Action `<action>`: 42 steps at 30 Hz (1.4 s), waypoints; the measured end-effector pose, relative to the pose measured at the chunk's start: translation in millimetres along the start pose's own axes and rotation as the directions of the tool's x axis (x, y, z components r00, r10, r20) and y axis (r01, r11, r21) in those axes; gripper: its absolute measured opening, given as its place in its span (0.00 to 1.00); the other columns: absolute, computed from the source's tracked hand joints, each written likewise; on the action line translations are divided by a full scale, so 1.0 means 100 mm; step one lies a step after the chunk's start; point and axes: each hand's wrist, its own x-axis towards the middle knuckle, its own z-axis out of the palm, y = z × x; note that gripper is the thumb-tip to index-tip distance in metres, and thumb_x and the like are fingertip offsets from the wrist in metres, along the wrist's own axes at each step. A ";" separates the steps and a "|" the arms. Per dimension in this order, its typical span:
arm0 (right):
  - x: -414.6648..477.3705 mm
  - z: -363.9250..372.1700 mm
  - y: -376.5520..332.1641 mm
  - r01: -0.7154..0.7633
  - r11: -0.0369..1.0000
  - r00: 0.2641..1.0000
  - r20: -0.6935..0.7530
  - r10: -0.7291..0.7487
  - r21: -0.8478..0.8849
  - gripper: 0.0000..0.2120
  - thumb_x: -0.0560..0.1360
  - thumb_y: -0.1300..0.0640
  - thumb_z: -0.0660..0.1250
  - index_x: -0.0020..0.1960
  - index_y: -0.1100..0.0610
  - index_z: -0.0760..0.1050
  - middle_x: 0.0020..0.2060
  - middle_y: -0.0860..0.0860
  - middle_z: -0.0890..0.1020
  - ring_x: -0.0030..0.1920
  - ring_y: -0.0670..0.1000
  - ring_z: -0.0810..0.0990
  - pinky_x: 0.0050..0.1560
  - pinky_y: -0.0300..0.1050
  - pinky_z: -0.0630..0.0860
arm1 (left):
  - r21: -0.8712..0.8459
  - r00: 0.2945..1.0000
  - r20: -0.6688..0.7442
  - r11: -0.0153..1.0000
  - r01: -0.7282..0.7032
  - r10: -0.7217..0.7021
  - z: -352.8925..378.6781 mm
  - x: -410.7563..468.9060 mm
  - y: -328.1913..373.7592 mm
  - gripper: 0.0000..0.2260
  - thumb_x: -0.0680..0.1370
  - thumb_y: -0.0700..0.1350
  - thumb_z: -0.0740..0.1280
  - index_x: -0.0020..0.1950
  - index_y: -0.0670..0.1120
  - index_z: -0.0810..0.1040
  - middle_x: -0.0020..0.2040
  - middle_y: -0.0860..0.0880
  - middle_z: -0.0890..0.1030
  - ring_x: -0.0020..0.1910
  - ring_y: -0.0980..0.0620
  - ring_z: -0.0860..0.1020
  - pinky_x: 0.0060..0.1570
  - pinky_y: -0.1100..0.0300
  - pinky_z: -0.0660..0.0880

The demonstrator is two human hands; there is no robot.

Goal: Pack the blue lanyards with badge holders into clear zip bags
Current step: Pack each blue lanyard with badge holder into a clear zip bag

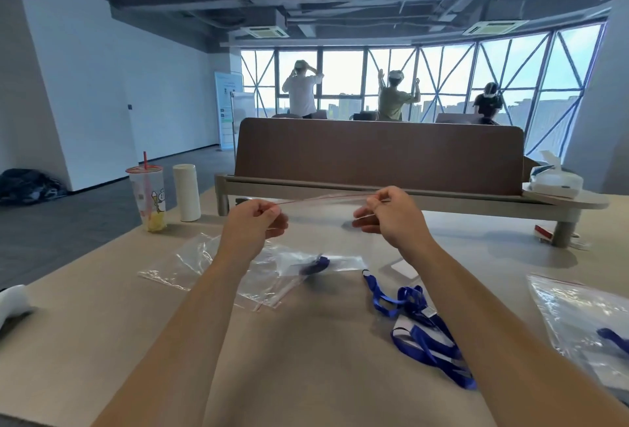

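I hold a clear zip bag (320, 222) up above the table, its red-lined zip edge stretched between both hands. My left hand (253, 219) pinches the left end of the zip, my right hand (391, 215) pinches the right end. A blue lanyard with its badge holder (316, 265) hangs blurred inside the lower part of the bag. Loose blue lanyards with badge holders (422, 328) lie tangled on the table under my right forearm. A filled zip bag (585, 321) with a blue lanyard inside lies at the right edge.
Empty clear zip bags (190, 266) lie on the beige table (102, 324) at the left. A plastic cup with a red straw (149, 198) and a white cylinder (186, 192) stand at the far left. A brown divider (377, 154) runs across the back. People stand by the windows.
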 end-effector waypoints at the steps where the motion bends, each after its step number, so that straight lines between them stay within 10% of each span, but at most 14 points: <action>1: 0.03 -0.01 -0.02 0.013 1.000 1.000 -0.011 -0.013 -0.004 0.05 0.83 0.59 0.58 0.52 0.59 0.70 0.44 0.58 0.84 0.40 0.55 0.86 0.46 0.50 0.83 | 0.016 1.000 -0.005 1.000 -0.015 0.015 0.02 0.02 0.03 0.08 0.82 0.40 0.63 0.52 0.39 0.81 0.43 0.45 0.84 0.42 0.51 0.83 0.39 0.67 0.80; 8: 0.38 -0.19 -0.48 0.153 0.986 0.978 -0.152 -0.141 0.068 0.05 0.82 0.60 0.60 0.47 0.58 0.71 0.37 0.57 0.85 0.37 0.57 0.86 0.40 0.51 0.83 | -0.034 0.988 -0.019 0.988 -0.151 0.150 0.15 0.38 0.55 0.07 0.81 0.41 0.65 0.45 0.46 0.81 0.41 0.46 0.85 0.43 0.48 0.85 0.53 0.49 0.81; 42: -1.54 -3.47 -0.73 0.072 0.975 0.780 -0.597 -0.187 -0.211 0.04 0.80 0.61 0.62 0.47 0.57 0.70 0.33 0.53 0.85 0.25 0.54 0.81 0.24 0.39 0.73 | -0.315 0.825 0.438 0.920 -0.232 0.358 2.64 -1.39 1.95 0.04 0.80 0.37 0.66 0.48 0.39 0.79 0.38 0.42 0.84 0.32 0.47 0.82 0.33 0.56 0.81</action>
